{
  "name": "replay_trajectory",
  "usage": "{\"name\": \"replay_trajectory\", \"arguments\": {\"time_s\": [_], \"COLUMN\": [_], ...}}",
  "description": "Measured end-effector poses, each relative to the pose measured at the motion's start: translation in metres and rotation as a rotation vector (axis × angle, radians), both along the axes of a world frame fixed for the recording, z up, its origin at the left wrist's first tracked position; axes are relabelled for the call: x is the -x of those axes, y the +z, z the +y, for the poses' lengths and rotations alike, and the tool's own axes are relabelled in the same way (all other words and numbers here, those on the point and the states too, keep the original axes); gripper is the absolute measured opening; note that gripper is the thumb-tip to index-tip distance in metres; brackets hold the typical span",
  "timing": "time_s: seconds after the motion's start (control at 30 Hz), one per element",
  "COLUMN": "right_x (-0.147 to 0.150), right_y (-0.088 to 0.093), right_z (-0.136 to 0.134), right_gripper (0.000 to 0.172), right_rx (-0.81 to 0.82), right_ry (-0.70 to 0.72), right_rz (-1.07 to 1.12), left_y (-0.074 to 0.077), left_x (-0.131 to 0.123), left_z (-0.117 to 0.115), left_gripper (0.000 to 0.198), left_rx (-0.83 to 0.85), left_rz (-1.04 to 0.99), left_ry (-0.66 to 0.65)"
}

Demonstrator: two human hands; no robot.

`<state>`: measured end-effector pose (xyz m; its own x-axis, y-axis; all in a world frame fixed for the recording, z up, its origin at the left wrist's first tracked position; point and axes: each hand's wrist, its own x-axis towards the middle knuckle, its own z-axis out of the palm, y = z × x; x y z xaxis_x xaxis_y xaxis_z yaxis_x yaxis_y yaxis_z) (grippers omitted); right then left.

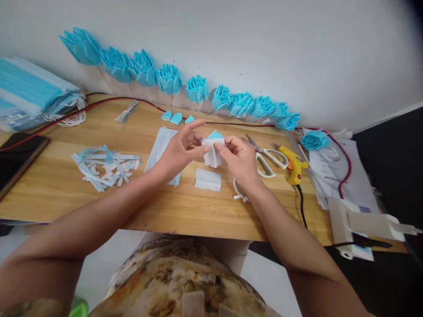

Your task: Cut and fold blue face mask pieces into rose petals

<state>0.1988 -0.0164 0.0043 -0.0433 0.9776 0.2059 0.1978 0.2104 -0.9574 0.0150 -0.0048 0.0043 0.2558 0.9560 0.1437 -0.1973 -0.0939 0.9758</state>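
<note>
Both hands meet above the middle of a wooden table (59, 185). My left hand (180, 149) pinches the left edge of a small white folded mask piece (213, 152), its other fingers lifted. My right hand (239, 160) grips the same piece from the right with curled fingers. A blue folded corner (215, 134) shows at the top of the piece. Under the hands lie a flat white mask (160, 147) and a folded white square (207, 179).
Blue fabric flowers (198, 88) line the wall. Cut strips (105, 166) lie at left, a mask stack (29, 92) and a phone (16, 158) farther left. Scissors (269, 158), a yellow glue gun (294, 165), papers and a power strip (357, 229) sit at right.
</note>
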Motion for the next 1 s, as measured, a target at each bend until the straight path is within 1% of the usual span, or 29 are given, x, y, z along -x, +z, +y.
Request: {"name": "replay_trajectory", "arguments": {"time_s": [0.1, 0.2, 0.37, 0.5, 0.6, 0.7, 0.8, 0.83, 0.93, 1.0], "right_x": [0.002, 0.001, -0.004, -0.008, -0.009, -0.01, -0.01, -0.01, -0.01, -0.01], "right_y": [0.0, 0.001, 0.002, 0.001, -0.001, -0.002, -0.002, -0.002, -0.002, -0.002], "right_z": [-0.002, -0.002, 0.002, 0.006, 0.009, 0.01, 0.01, 0.01, 0.01, 0.01], "right_gripper": [0.016, 0.016, 0.019, 0.019, 0.021, 0.02, 0.02, 0.02, 0.02, 0.019], "right_rx": [-0.049, -0.094, -0.134, -0.141, -0.126, -0.124, -0.121, -0.12, -0.124, -0.132], "right_ry": [0.022, -0.009, -0.066, -0.066, -0.054, -0.051, -0.081, -0.092, -0.112, -0.111], "right_rz": [-0.032, -0.063, -0.059, -0.025, 0.002, 0.014, -0.001, -0.005, -0.008, -0.004], "left_y": [-0.002, -0.004, -0.004, -0.004, -0.003, 0.002, 0.008, 0.009, 0.011, 0.01], "left_x": [0.0, 0.001, 0.004, 0.007, 0.008, 0.007, 0.006, 0.006, 0.005, 0.005], "left_z": [0.001, 0.004, 0.008, 0.012, 0.012, 0.008, 0.004, 0.003, 0.002, 0.002], "left_gripper": [0.054, 0.046, 0.044, 0.044, 0.04, 0.029, 0.01, 0.007, 0.019, 0.02], "left_rx": [-0.038, -0.037, -0.027, -0.041, -0.047, -0.046, -0.032, -0.028, -0.026, -0.028], "left_rz": [0.021, 0.016, -0.004, -0.031, -0.066, -0.069, -0.041, -0.027, 0.035, 0.081], "left_ry": [0.021, 0.056, 0.1, 0.102, 0.085, 0.112, 0.17, 0.183, 0.193, 0.182]}}
